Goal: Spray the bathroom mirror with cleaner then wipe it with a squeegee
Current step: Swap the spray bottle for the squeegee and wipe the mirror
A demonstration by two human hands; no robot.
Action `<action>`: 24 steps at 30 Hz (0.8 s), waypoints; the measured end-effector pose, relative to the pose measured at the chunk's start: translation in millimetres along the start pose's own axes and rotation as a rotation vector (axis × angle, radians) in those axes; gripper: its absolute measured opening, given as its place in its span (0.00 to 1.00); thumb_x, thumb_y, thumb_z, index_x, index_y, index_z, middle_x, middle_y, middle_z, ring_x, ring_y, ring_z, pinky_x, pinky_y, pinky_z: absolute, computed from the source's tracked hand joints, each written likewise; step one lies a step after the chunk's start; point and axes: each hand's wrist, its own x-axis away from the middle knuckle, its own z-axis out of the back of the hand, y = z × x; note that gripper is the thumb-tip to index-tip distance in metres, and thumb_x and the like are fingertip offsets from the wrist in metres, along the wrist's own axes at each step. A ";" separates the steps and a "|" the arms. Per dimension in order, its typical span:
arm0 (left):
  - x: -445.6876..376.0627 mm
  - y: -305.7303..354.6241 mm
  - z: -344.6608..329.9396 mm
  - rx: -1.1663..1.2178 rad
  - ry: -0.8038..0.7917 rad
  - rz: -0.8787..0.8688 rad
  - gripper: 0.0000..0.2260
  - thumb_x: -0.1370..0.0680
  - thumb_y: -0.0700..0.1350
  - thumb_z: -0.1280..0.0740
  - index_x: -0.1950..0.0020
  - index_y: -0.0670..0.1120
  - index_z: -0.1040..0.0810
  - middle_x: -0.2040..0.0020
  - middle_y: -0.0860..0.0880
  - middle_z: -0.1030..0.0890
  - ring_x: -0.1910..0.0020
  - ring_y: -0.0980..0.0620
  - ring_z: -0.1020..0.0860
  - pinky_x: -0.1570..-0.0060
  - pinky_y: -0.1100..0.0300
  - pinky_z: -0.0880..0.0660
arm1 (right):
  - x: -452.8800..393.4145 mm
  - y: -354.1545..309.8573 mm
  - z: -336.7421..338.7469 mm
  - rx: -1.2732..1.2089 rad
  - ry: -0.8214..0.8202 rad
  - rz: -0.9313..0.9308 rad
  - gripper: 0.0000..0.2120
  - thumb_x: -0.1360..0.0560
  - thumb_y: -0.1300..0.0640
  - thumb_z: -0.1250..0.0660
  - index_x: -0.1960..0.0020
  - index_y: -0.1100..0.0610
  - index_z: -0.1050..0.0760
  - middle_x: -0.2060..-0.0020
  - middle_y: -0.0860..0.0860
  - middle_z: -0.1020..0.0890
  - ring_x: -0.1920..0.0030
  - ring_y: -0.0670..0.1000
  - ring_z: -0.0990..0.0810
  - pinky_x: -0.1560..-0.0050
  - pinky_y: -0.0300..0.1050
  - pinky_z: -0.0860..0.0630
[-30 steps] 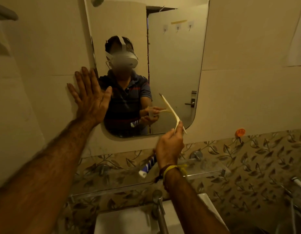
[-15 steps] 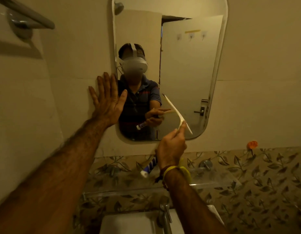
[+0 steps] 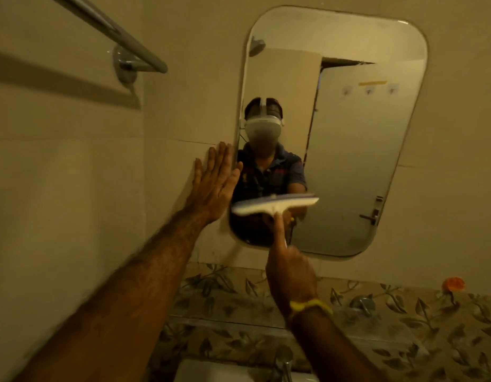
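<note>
A rounded rectangular mirror [image 3: 349,150] hangs on the beige tiled wall. My left hand [image 3: 214,183] presses flat, fingers straight, on the wall at the mirror's left edge. My right hand [image 3: 290,268] grips the handle of a white squeegee [image 3: 274,204], index finger stretched along the handle. The squeegee blade lies almost level across the lower left part of the mirror, close to the glass. No spray bottle is in view.
A metal towel bar [image 3: 120,31] juts from the wall at upper left. Below the mirror runs a glass shelf [image 3: 239,323] against leaf-patterned tiles. A tap [image 3: 283,359] and white basin [image 3: 211,372] sit at the bottom. An orange hook [image 3: 454,283] sticks at the right.
The squeegee has swung from a steep slant beside the mirror's lower right to nearly level over its lower left. My left hand stayed on the wall. The view has tilted upward.
</note>
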 end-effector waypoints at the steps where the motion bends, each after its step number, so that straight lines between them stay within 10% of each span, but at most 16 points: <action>1: 5.5 -1.7 0.3 0.022 -0.015 0.002 0.30 0.18 0.59 0.61 0.18 0.52 0.64 0.18 0.53 0.66 0.20 0.54 0.68 0.22 0.47 0.70 | 15.0 6.5 -5.4 0.035 -0.061 0.036 0.44 0.24 0.64 0.37 0.20 0.48 0.62 0.74 0.46 0.29 0.77 0.45 0.31 0.78 0.40 0.31; 12: 12.6 -5.7 -5.6 0.019 -0.011 0.030 0.30 0.17 0.58 0.59 0.18 0.52 0.65 0.18 0.53 0.66 0.22 0.56 0.69 0.23 0.50 0.71 | -44.2 -5.9 5.2 0.210 0.010 0.327 0.39 0.28 0.67 0.34 0.21 0.52 0.43 0.76 0.52 0.28 0.81 0.50 0.36 0.81 0.41 0.34; 16: 10.2 -5.0 -9.6 -0.002 -0.010 0.060 0.29 0.15 0.58 0.58 0.18 0.52 0.66 0.18 0.53 0.66 0.20 0.53 0.68 0.22 0.45 0.68 | 2.4 45.2 0.2 0.309 -0.179 0.419 0.48 0.31 0.64 0.27 0.20 0.50 0.50 0.78 0.48 0.32 0.83 0.46 0.38 0.85 0.39 0.39; 24: 6.0 18.9 -38.4 -0.245 0.007 0.176 0.36 0.18 0.64 0.57 0.19 0.45 0.68 0.19 0.42 0.70 0.21 0.38 0.69 0.26 0.31 0.66 | -52.6 10.5 11.9 0.343 0.011 0.542 0.36 0.29 0.63 0.31 0.24 0.46 0.34 0.76 0.52 0.28 0.81 0.54 0.30 0.78 0.40 0.41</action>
